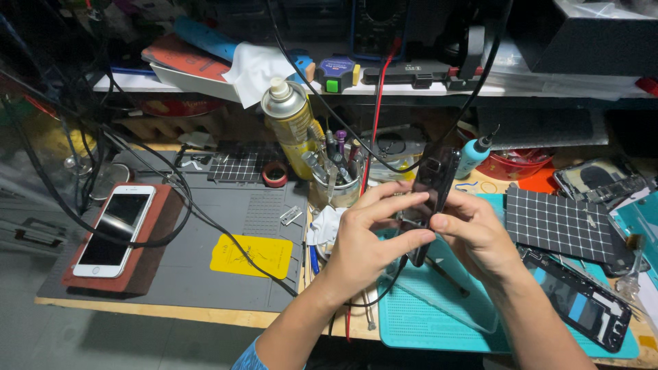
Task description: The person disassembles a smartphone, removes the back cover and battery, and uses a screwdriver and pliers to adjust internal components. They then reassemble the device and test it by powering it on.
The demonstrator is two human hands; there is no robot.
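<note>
A slim black smartphone (430, 199) stands nearly upright on its edge, held between two bare hands above a teal silicone work mat (425, 318) at the middle of a cluttered repair bench. The left hand (367, 236) is curled around the phone's near side, fingers pressed flat against its face and thumb beneath. The right hand (473, 229) closes on the phone's far side, thumb and fingertips pinching its edge. A black cable (480, 82) runs up from the top of the phone. Just behind the phone stands a clear cup of small tools (336, 175), and beside that a tall silver and yellow spray can (291, 127). To the right of the phone lie a dark gridded pad (558, 223) and an opened phone body with exposed parts (582, 305). To the left of the phone spreads a grey repair mat (226, 240) carrying a yellow sticky sheet (251, 255), and farther left a white-framed smartphone with a dark screen (113, 229) rests on a reddish-brown block (154, 257).
</note>
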